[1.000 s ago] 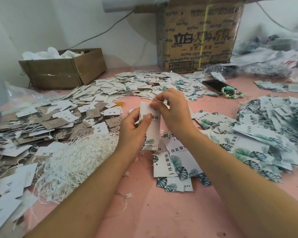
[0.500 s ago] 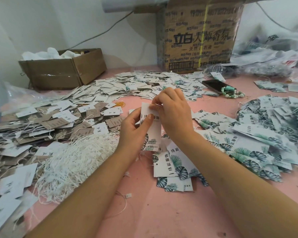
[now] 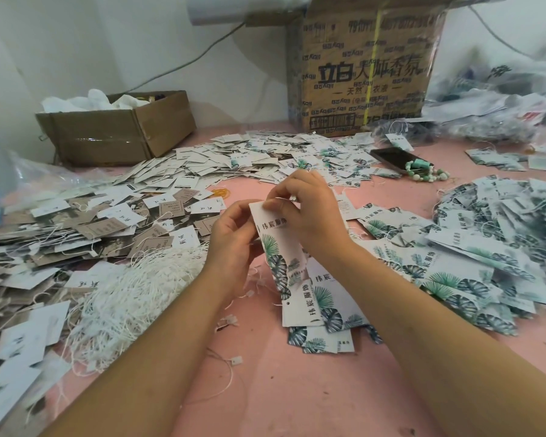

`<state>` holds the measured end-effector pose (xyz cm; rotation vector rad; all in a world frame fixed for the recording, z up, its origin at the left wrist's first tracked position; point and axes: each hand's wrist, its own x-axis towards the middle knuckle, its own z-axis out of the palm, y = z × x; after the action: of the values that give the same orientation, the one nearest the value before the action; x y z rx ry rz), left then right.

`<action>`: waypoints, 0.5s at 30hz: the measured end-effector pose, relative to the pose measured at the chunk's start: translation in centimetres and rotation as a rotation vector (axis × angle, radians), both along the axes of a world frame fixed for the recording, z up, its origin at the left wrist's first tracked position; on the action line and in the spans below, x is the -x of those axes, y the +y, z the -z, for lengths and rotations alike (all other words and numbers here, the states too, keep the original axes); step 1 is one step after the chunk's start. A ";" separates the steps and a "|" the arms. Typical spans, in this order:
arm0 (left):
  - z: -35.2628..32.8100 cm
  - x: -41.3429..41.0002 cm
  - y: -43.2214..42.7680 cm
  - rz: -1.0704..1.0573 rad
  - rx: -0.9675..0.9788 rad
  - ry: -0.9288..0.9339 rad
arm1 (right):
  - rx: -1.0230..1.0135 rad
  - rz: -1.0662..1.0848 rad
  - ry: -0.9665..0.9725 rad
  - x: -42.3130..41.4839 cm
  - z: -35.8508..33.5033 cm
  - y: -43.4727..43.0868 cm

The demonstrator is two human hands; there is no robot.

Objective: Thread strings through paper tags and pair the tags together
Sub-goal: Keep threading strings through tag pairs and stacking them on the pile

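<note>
Leaf-print tag (image 3: 275, 247) held upright above the pink worktop (image 3: 297, 392), between both hands. Left hand (image 3: 230, 244) grips its left edge, thumb on the printed face; right hand (image 3: 311, 216) pinches the top edge, fingers curled, and whether a string sits in that pinch is too small to tell. Loose white strings (image 3: 139, 298) heaped just left of the left wrist; more leaf tags (image 3: 325, 307) directly under the held one.

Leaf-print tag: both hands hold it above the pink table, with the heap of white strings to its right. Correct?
No. The head view shows the heap of white strings left of the leaf-print tag, not right. Left hand and right hand do hold it above the pink table.
</note>
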<state>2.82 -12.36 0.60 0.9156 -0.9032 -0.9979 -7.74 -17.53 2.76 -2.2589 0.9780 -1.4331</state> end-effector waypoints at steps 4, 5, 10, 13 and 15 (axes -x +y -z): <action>0.0 -0.1 -0.1 -0.006 -0.003 0.026 | -0.014 -0.036 -0.041 -0.2 0.1 0.0; 0.0 -0.1 -0.1 -0.004 -0.007 0.022 | -0.024 -0.040 -0.048 -0.2 0.1 -0.1; -0.2 -0.1 -0.4 -0.014 -0.068 0.072 | -0.169 -0.122 -0.032 0.0 0.1 0.0; -0.2 -0.5 -0.9 -0.058 -0.110 0.203 | -0.222 -0.111 -0.050 0.6 -0.2 -0.4; -0.1 -1.1 -1.3 -0.047 -0.150 0.285 | -0.298 -0.083 -0.063 1.1 -0.5 -0.7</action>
<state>3.89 -13.69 0.70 0.8880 -0.5710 -1.1342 -8.84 -18.20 3.27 -2.0030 0.9926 -1.2254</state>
